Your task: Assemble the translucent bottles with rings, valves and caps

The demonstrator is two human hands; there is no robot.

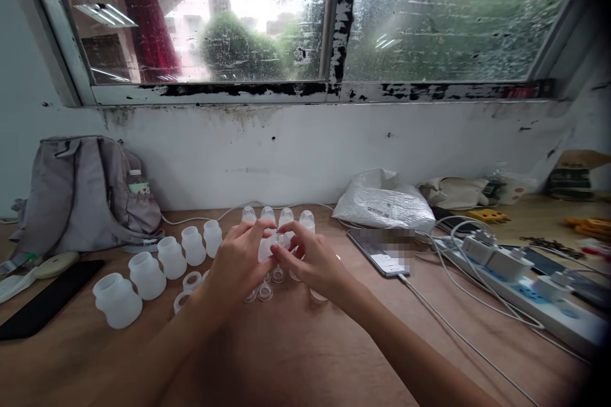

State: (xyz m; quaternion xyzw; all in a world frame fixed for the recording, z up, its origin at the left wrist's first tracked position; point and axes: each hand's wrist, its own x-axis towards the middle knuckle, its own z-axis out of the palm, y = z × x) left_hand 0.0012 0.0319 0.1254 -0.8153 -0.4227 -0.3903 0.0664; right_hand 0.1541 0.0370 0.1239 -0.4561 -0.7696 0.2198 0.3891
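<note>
Right hand [315,257]: one; we see it narrowed, thumb and forefinger closed about a small clear piece [283,240].
Small clear piece: one, raised above the tabletop [296,356], between our two hands.
Left hand [242,251]: one; we have its fingers bent and brought in beside the piece, the gap narrow; whether they touch it, we cannot tell.
White bottles [172,257]: we count five, open-mouthed and upright, in a slanting row left of our hands.
Rings [192,280]: two show well by our left forearm; what may be a third is mostly hidden there.
Clear fittings [265,291]: we make out at least four below the fingers; our hands hide the full count.
Domed clear tops [307,221]: four, in a row just behind our hands.
Phone [382,254]: one, lit, with one cable in its end, to our right.
Power strip [525,292]: one, carrying at least three white plugs.
Plastic package [384,200]: one, against the wall.
Backpack [81,197]: one, at our far left, with one small drink bottle [139,183] in its side pocket.
Black slab [50,299]: one, flat before the backpack.
</note>
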